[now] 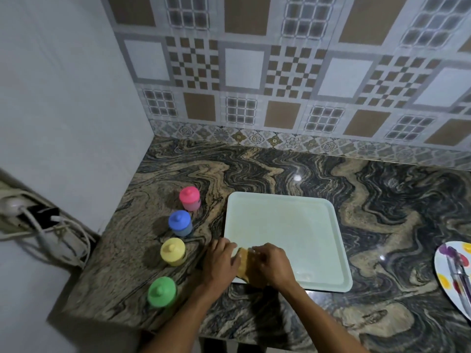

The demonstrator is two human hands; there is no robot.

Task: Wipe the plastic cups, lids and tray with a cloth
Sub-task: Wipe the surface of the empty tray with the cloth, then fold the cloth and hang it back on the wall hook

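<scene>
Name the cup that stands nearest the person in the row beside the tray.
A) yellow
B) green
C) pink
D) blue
B: the green cup stands at the near end of the row, closest to the front edge of the counter.

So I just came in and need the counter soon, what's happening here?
A person is at the near-left corner of the pale tray with a yellowish cloth. The right hand holds the cloth on the tray; the left hand rests at that corner beside it. Four lidded cups, pink, blue, yellow and green, stand in a row on the counter left of the tray, none in hand. A paint palette lies far right.
</scene>
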